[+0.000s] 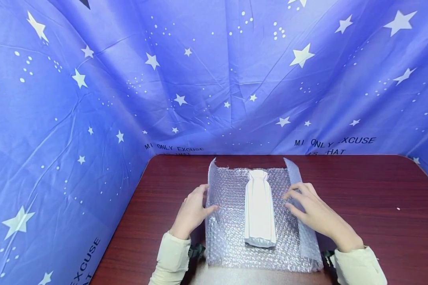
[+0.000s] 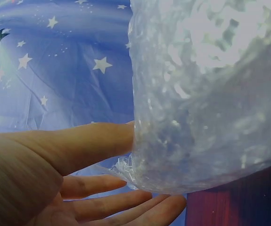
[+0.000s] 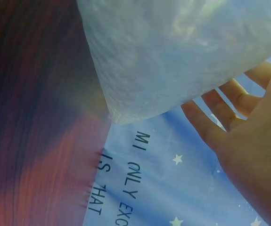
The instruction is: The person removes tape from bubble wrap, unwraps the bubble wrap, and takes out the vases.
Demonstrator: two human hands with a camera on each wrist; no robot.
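A white, bottle-shaped object [image 1: 259, 209] with a narrowed neck and lengthwise ridges lies flat on a sheet of bubble wrap [image 1: 232, 237]. The sheet's left and right sides curl upward. At the left side is my left hand [image 1: 192, 211], its thumb over the raised edge and its fingers outside. In the left wrist view those fingers [image 2: 111, 207] look long and spread under the wrap. My right hand [image 1: 312, 209] touches the folded right side, fingertips over the flap. Spread fingers of the right hand [image 3: 253, 136] pass behind the plastic in the right wrist view, their tips partly hidden.
A dark red wood-grain table [image 1: 371, 198] carries the wrap. Behind and to the left hangs a blue curtain [image 1: 214, 79] with white stars and printed words. One tiny white speck [image 1: 398, 208] lies to the right on the tabletop.
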